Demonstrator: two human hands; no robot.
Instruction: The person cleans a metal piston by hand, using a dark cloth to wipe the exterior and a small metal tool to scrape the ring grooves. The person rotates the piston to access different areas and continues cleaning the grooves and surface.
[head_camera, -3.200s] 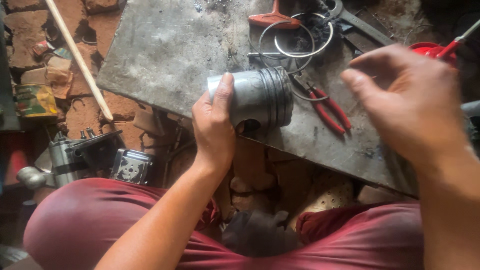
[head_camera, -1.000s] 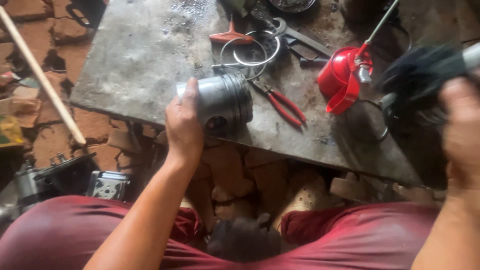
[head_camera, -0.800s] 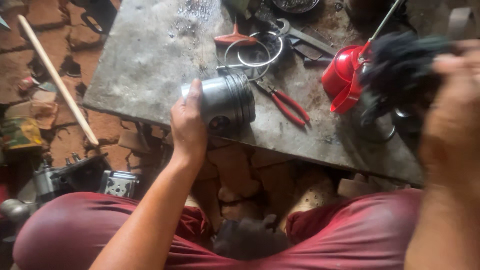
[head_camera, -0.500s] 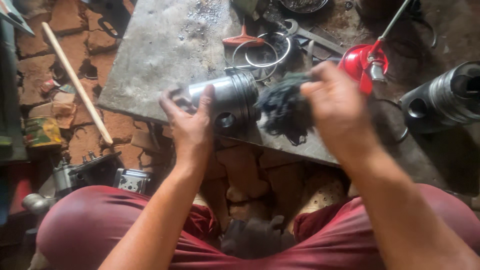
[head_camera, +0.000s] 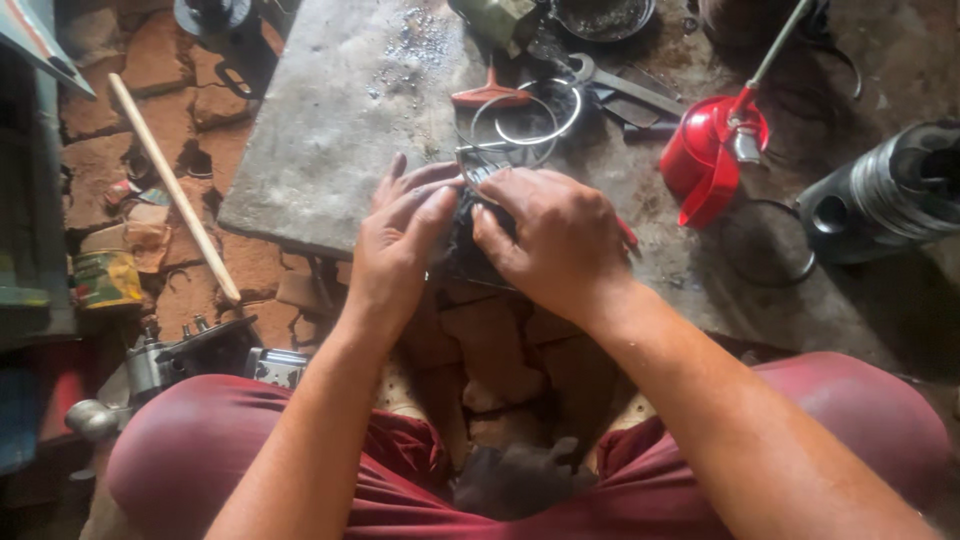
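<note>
My left hand (head_camera: 395, 250) wraps around a metal piston that is almost wholly covered; only a sliver of its ringed top (head_camera: 478, 170) shows above my fingers. My right hand (head_camera: 555, 240) presses a dark rag (head_camera: 462, 235) against the piston's side. Both hands meet at the near edge of a grey metal slab (head_camera: 340, 130) laid over bricks. My knees in dark red trousers (head_camera: 200, 450) frame the bottom of the view.
On the slab lie loose piston rings (head_camera: 520, 125), a red-handled tool (head_camera: 490, 97), a spanner (head_camera: 620, 85) and a red oil can (head_camera: 712, 150). A second piston (head_camera: 885, 195) and a ring (head_camera: 765, 245) sit at right. A wooden stick (head_camera: 170, 185), a tin (head_camera: 105, 278) and engine parts (head_camera: 190, 355) lie at left.
My right hand fetched a dark rag from the right and brought it onto the piston. My left hand shifted from gripping the piston's end to cupping over it.
</note>
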